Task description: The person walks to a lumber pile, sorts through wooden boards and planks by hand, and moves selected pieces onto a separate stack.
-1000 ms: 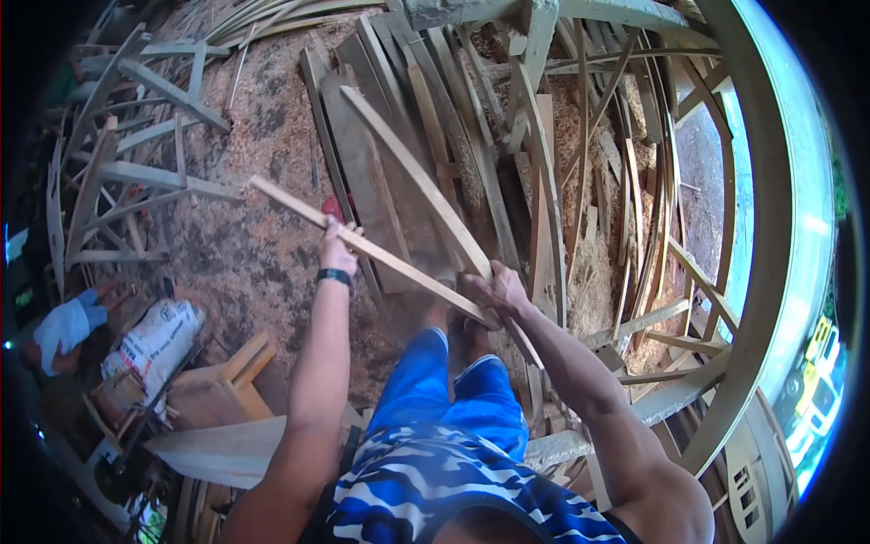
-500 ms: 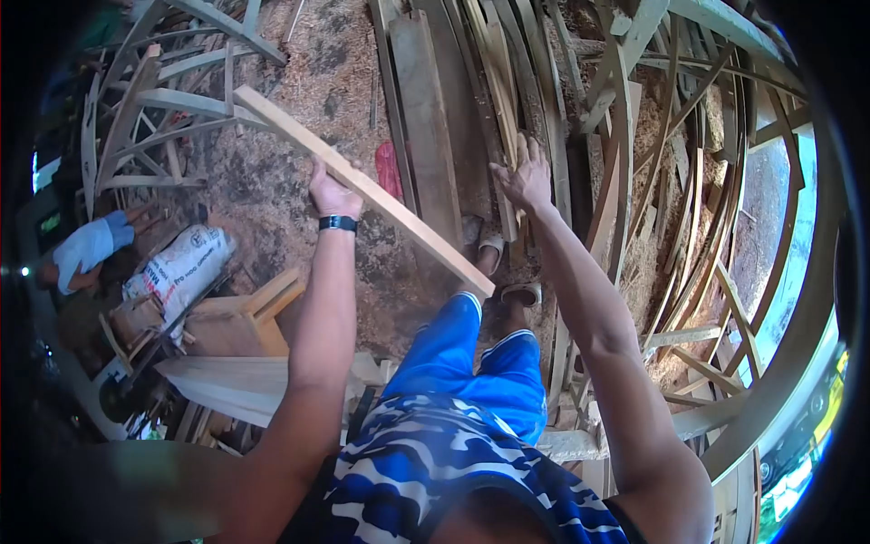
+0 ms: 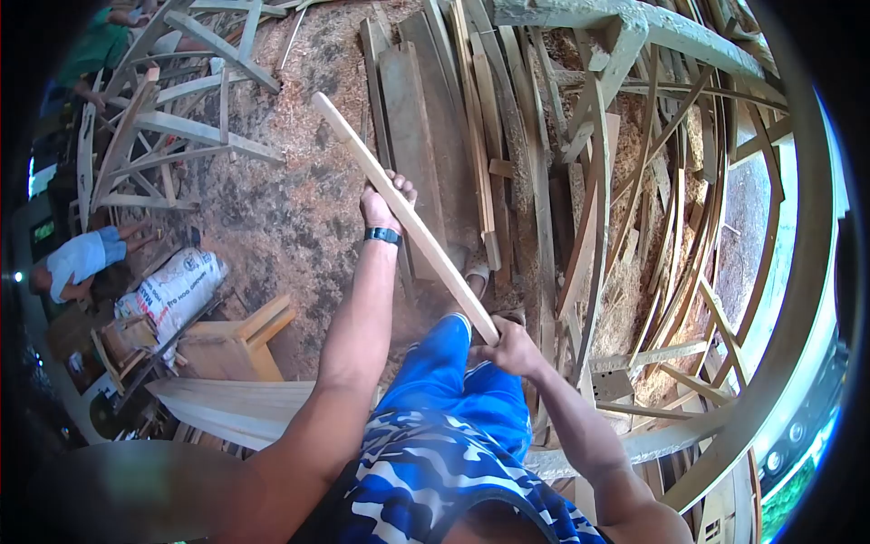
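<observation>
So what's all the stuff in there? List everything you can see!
Stick: 1, pale, in both hands
Boards: many, brown and grey, floor ahead
Strips: many, brown, right
Curved beam: 1, pale, far right
Frames: several, greyish, upper left
Sack: 1, white, left
Box: 1, tan, beside the sack
Shavings: countless, tan, floor
People: at least 2, light blue and green clothes, left edge
Watch: 1, dark, left wrist
Top: 1, blue-white, bottom
Shorts: 1, blue, below the stick
Left hand: 1, bare, mid-stick
Right hand: 1, bare, stick's near end
</observation>
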A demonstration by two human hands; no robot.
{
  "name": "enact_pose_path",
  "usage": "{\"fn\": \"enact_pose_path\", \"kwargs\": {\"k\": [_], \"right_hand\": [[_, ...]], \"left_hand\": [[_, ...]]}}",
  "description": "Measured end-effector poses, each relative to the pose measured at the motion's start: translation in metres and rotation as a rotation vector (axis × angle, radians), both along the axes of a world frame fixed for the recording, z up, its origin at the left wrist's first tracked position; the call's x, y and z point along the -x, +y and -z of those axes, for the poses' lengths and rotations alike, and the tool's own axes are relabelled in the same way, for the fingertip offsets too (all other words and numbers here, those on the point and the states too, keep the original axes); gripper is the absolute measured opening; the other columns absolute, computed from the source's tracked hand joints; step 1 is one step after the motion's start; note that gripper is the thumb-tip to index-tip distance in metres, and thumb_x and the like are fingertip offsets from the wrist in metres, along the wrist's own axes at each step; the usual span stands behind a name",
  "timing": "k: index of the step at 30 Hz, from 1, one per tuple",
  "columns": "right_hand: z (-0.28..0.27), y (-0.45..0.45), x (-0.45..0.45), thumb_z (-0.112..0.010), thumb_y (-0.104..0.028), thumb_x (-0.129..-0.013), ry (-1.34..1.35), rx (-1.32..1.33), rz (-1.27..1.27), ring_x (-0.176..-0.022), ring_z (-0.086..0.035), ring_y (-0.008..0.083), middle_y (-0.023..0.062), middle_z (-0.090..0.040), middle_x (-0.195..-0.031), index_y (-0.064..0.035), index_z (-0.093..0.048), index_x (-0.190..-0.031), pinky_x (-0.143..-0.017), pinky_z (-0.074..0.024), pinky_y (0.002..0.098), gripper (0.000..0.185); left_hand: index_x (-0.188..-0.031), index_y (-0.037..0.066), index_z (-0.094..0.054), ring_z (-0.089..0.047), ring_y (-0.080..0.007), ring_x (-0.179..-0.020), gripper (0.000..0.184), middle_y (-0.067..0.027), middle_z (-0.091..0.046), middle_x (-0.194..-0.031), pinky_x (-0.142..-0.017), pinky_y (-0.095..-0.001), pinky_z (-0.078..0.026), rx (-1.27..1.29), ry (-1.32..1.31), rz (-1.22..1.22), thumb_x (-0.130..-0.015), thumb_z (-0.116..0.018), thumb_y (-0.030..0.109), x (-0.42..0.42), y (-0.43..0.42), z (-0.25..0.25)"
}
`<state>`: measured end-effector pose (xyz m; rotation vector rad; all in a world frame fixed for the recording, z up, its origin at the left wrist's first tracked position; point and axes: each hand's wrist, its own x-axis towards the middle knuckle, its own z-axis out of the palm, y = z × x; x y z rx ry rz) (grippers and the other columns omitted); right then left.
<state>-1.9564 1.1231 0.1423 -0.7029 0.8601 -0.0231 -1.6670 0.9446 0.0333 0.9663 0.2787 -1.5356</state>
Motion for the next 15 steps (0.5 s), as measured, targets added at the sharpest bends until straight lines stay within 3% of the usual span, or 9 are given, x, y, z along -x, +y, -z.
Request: {"fn": "enact_pose_path", "kwargs": {"k": [2,5,7,9,11,13,15], "right_hand": [[-0.003,0.023,-0.002,-0.073,-0.020,-0.076,0.743,0.650,-0.188,-0.069,-0.067,0.0356,0.0170,-0.066,-0.080,-0.0039,-0.052,-0.106,-0.057,-0.0529,0.0455,0.040],[0.001,0.035,0.007,-0.069,-0.015,-0.072,0.852,0.716,-0.036,-0.075,-0.066,0.0414,0.0204,-0.065,-0.086,-0.0056,-0.052,-0.101,-0.064,-0.0523,0.0524,0.035],[0.004,0.043,0.017,-0.070,-0.018,-0.072,0.886,0.731,-0.021,-0.080,-0.066,0.0376,0.0169,-0.065,-0.090,-0.0064,-0.053,-0.105,-0.069,-0.0512,0.0498,0.038],[0.004,0.039,0.025,-0.071,-0.019,-0.072,0.905,0.984,0.049,-0.084,-0.064,0.0342,0.0158,-0.063,-0.091,-0.0064,-0.054,-0.109,-0.072,-0.0477,0.0458,0.043],[0.006,0.035,0.034,-0.072,-0.021,-0.071,0.946,1.042,0.010,-0.087,-0.059,0.0290,0.0115,-0.060,-0.090,-0.0069,-0.056,-0.114,-0.075,-0.0415,0.0416,0.048],[0.010,0.033,0.041,-0.074,-0.022,-0.070,0.981,1.071,0.024,-0.089,-0.058,0.0276,0.0098,-0.059,-0.091,-0.0087,-0.056,-0.119,-0.078,-0.0400,0.0408,0.053],[0.013,0.032,0.049,-0.075,-0.023,-0.070,0.988,1.105,0.031,-0.090,-0.057,0.0262,0.0088,-0.058,-0.093,-0.0099,-0.056,-0.125,-0.080,-0.0391,0.0412,0.059]], "left_hand": [[-0.077,0.007,-0.056,-0.053,-0.0235,-0.064,0.033,-0.0064,-0.056,-0.069,-0.069,-0.0385,-0.049,0.065,0.154,0.001,-0.096,-0.042,0.030,0.018,-0.003,-0.010],[-0.080,0.006,-0.059,-0.054,-0.0236,-0.064,0.035,-0.0063,-0.056,-0.069,-0.068,-0.0379,-0.050,-0.138,0.033,0.198,-0.095,-0.042,0.033,0.033,-0.006,-0.006],[-0.090,0.005,-0.063,-0.058,-0.0253,-0.067,0.040,-0.0072,-0.060,-0.072,-0.068,-0.0399,-0.050,-0.162,0.046,0.220,-0.096,-0.042,0.039,0.042,-0.007,-0.001],[-0.094,0.005,-0.063,-0.061,-0.0281,-0.073,0.044,-0.0092,-0.063,-0.077,-0.074,-0.0435,-0.051,-0.242,-0.077,0.250,-0.098,-0.040,0.043,0.057,-0.007,-0.003],[-0.110,0.005,-0.060,-0.061,-0.0324,-0.085,0.055,-0.0131,-0.064,-0.090,-0.085,-0.0497,-0.048,-0.214,-0.032,0.284,-0.099,-0.034,0.051,0.064,-0.001,0.002],[-0.117,0.005,-0.059,-0.060,-0.0326,-0.091,0.059,-0.0140,-0.063,-0.094,-0.089,-0.0501,-0.046,-0.186,0.018,0.311,-0.099,-0.033,0.056,0.070,0.007,0.011],[-0.120,0.004,-0.056,-0.058,-0.0310,-0.095,0.056,-0.0147,-0.062,-0.099,-0.093,-0.0495,-0.044,-0.193,0.050,0.331,-0.098,-0.040,0.053,0.079,0.009,0.009]]}}
